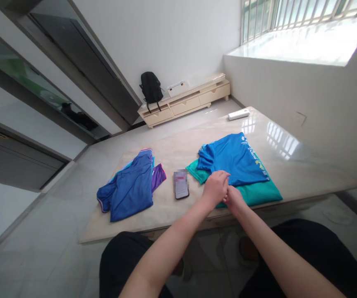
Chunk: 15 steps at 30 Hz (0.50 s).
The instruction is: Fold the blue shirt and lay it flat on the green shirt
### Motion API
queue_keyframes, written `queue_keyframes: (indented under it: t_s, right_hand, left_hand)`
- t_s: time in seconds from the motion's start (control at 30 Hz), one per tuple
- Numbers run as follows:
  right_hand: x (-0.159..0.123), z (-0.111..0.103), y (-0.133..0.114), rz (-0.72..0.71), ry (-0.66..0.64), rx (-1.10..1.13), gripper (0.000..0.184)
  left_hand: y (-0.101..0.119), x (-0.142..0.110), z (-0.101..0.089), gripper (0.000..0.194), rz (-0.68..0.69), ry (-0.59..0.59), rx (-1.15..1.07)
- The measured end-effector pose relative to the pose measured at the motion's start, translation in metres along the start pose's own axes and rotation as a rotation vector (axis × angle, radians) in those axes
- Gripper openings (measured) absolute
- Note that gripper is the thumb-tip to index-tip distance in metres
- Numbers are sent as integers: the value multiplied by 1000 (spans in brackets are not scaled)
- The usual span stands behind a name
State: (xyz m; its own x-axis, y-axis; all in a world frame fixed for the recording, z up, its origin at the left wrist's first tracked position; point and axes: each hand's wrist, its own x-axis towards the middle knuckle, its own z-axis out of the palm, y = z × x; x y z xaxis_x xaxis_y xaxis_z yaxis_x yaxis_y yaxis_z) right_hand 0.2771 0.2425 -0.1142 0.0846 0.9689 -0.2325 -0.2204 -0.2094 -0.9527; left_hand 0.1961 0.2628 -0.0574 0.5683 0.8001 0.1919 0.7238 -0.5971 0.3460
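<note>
Left hand (217, 186) and right hand (234, 198) together, fingers meeting, at near edge of folded bright-blue fabric shirt with white and yellow print (232, 159). Fingers partly hidden; can't tell if any cloth is pinched. Blue shirt lies just beyond the hands, spreading away and to their right, on top of folded teal-green fabric garment (255, 194), which shows right of the hands and also beyond them to the left. Black-edged rectangular phone, screen up and pixelated (182, 191), near, left of hands. Farther left: folded dark-blue fabric garment with striped trim (133, 186), purple cloth piece with pinkish edge (159, 177) sticking out on the side toward the hands. White oblong plastic-looking object (239, 114) well beyond hands, far side of glossy pale marble-patterned tabletop (172, 145).
</note>
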Motion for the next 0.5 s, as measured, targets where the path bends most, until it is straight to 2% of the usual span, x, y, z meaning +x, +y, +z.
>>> queue_keyframes:
  t_s: [0.07,0.13,0.27,0.37,0.5]
  right_hand:
    - [-4,-6,1,166,158,170,27]
    - [-6,-17,-4,270,283,272,19]
    - [-1,-49,-23,366,471,367,15]
    - [6,-69,-31,388,536,370,17]
    - [11,-82,-30,398,512,366,13]
  left_hand:
    - [-16,-18,-2,26,-69,-13,47]
    - [-26,-28,3,31,-85,-34,65]
    - [-28,-34,22,39,-119,-20,109]
    - [-21,-36,33,32,-140,-1,156]
    - [-11,-38,40,23,-165,31,219]
